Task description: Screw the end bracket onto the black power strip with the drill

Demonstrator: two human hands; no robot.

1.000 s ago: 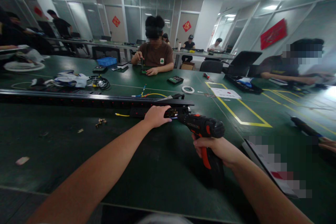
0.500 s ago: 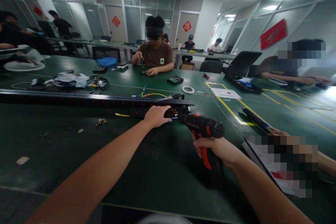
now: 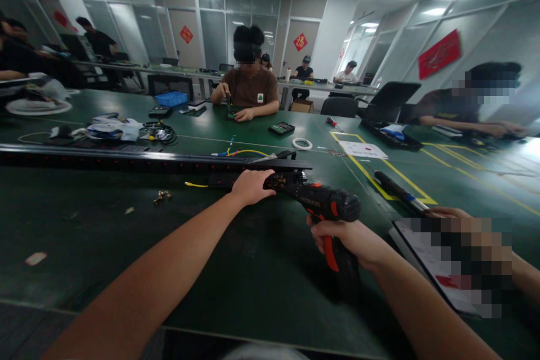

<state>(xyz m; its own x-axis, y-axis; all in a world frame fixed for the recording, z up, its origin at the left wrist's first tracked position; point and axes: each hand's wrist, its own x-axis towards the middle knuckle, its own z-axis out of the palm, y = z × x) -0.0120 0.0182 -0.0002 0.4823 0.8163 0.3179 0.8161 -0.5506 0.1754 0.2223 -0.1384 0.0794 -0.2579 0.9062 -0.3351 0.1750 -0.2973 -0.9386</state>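
Note:
My left hand (image 3: 252, 186) lies palm down on the near end of a long black power strip (image 3: 152, 164) that runs across the green table (image 3: 236, 275); its fingers curl over the strip's edge. My right hand (image 3: 348, 238) is wrapped round the grip of a black and orange cordless screwdriver (image 3: 327, 207). The tool's tip points left into the open end of the strip, where brass parts and wires (image 3: 280, 180) show. A yellow wire (image 3: 196, 184) sticks out beside the strip.
Several small screws (image 3: 162, 196) lie left of my arm. A co-worker's hand with a dark rod (image 3: 396, 189) reaches in from the right, over a sheet of paper (image 3: 434, 270). Other people sit across the table among cables (image 3: 160, 133), a tape roll (image 3: 302, 144) and a blue bin (image 3: 171, 99).
The co-worker's rod has slid in from the right towards the yellow floor-tape lines. The screwdriver tip has edged slightly closer to the strip's end. My left hand has stayed put.

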